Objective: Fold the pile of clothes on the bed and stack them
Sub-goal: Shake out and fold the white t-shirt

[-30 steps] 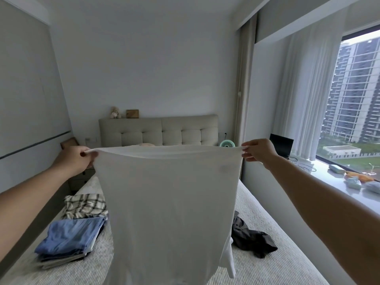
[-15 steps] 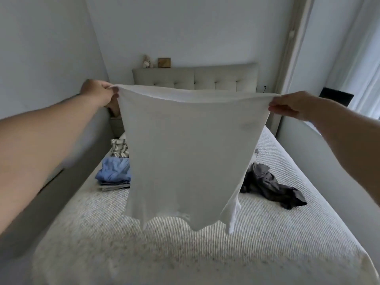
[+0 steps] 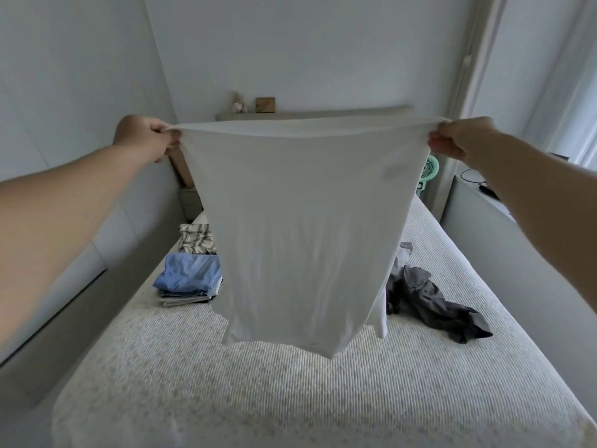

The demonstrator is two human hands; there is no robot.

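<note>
Starting at my left, my left hand [image 3: 147, 137] pinches one top corner of the white shirt [image 3: 300, 227], fingers curled tight round a bunched bit of hem, arm stretched out over the bed [image 3: 290, 399]. Below and beyond it, near the bed's left edge, sits the stack of folded clothes [image 3: 190, 279] with a blue piece on top, and a plaid garment [image 3: 195, 237] lies just behind that stack toward the head of the bed. In the middle the shirt hangs clear of the mattress, held taut along its upper edge and falling limp below. I judge it light, thin and very soft, with no stiffness to hold a crease by itself, so it should drape and sag wherever it is unsupported. A sleeve seems to dangle at the lower right, though the fabric blurs there and I cannot be sure. The two upper corners look like the right places to hold; a grip nearer the middle would let the sides flop inward. It should not slip from a firm pinch. To the right, a dark crumpled garment [image 3: 429, 302] lies unfolded near the bed's right edge, partly hidden behind the shirt. My right hand [image 3: 458, 137] clenches the other top corner in the same pinch.
</note>
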